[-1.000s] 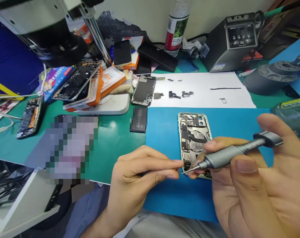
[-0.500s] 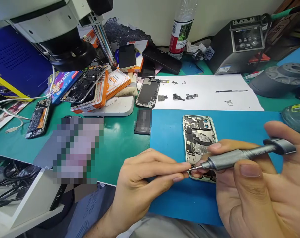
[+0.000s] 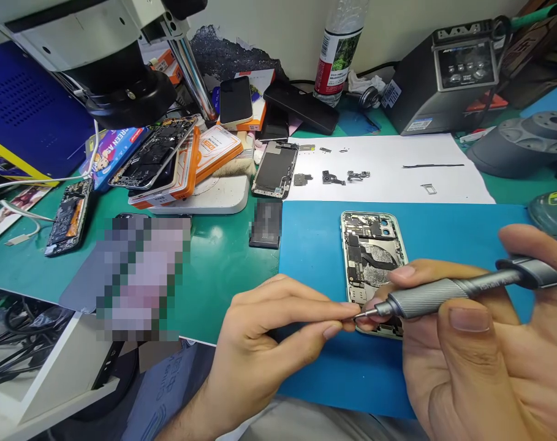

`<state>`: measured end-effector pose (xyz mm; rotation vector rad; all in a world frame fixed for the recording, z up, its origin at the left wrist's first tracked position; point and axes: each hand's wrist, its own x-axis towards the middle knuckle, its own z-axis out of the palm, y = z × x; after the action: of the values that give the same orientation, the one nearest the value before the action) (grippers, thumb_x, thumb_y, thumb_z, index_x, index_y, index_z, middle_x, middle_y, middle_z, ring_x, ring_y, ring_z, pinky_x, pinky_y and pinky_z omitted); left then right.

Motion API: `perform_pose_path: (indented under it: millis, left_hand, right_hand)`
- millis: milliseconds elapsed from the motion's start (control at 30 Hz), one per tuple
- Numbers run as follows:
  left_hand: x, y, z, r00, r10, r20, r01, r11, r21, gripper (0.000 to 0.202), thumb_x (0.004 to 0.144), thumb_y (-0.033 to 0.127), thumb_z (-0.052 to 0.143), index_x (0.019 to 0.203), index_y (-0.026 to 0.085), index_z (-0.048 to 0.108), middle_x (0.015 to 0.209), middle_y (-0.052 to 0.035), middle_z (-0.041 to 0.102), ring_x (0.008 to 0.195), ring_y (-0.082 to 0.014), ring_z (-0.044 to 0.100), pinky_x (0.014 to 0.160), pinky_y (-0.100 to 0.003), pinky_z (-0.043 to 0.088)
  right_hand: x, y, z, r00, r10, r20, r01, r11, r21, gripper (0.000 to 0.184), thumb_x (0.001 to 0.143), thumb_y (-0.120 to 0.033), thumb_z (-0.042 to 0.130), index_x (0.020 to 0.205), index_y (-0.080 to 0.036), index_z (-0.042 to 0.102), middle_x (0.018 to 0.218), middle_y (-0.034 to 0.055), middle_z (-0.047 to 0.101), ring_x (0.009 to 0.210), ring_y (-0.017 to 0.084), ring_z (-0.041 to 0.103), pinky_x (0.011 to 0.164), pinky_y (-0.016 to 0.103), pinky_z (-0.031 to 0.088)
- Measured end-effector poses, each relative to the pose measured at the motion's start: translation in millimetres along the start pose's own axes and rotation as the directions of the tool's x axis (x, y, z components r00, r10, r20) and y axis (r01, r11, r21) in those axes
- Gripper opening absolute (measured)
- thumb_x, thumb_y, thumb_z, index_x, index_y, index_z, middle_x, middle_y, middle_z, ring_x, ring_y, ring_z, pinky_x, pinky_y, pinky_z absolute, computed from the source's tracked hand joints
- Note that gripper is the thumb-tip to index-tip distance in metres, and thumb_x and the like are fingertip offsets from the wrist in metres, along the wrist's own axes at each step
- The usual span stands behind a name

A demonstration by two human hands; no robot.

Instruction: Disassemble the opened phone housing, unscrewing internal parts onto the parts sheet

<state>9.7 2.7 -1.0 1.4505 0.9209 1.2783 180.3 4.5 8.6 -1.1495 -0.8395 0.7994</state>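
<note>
My right hand (image 3: 471, 343) grips a grey precision screwdriver (image 3: 425, 297) with a knurled barrel, tilted so its thin tip points left. At that tip, the finger and thumb of my left hand (image 3: 269, 337) are pinched together around the end of the bit. Whether a tiny screw sits between those fingertips is hidden. Just behind and below the tool lies an opened phone housing (image 3: 372, 254) with a pale green frame, its boards and black flex cable exposed. My hands cover its lower end.
The phone lies on a blue mat (image 3: 310, 245). Behind it, white paper (image 3: 383, 159) carries several small parts. A phone screen (image 3: 274, 170) and black battery (image 3: 265, 225) lie left of these. A microscope (image 3: 126, 92) overhangs stacked boxes and phones; a bottle (image 3: 340, 61) stands at the back.
The screwdriver tip and both hands' fingertips have shifted very slightly to the right, and the whole view has moved a little. Both grips look the same.
</note>
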Motion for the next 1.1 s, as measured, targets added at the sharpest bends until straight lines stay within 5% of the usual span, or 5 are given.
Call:
perform_pose_path:
  millis: [433, 1100]
  left_hand:
    - [-1.2, -1.1, 0.3, 0.999, -0.025, -0.023, 0.025, 1.000, -0.004, 0.019, 0.101, 0.021, 0.084, 0.116, 0.030, 0.090, 0.098, -0.0045, 0.089, 0.087, -0.0205, 0.083, 0.082, -0.031, 0.067]
    - [0.5, -2.4, 0.0, 0.999, -0.047, -0.001, 0.047, 0.992, -0.114, 0.027, 0.097, 0.012, 0.087, 0.116, 0.031, 0.090, 0.099, -0.0003, 0.090, 0.091, -0.0172, 0.084, 0.085, -0.027, 0.064]
  right_hand:
    - [3.6, 1.4, -2.0, 0.998, -0.005, 0.057, 0.004, 1.000, 0.014, 0.047, 0.095, -0.031, 0.082, 0.139, -0.041, 0.071, 0.091, 0.0054, 0.079, 0.071, 0.024, 0.074, 0.055, 0.038, 0.069]
    - [2.3, -0.5, -3.6, 0.995, 0.066, 0.071, -0.068, 0.998, 0.018, 0.047, 0.095, -0.037, 0.084, 0.139, -0.043, 0.070, 0.092, 0.0039, 0.080, 0.065, 0.021, 0.072, 0.056, 0.032, 0.069]
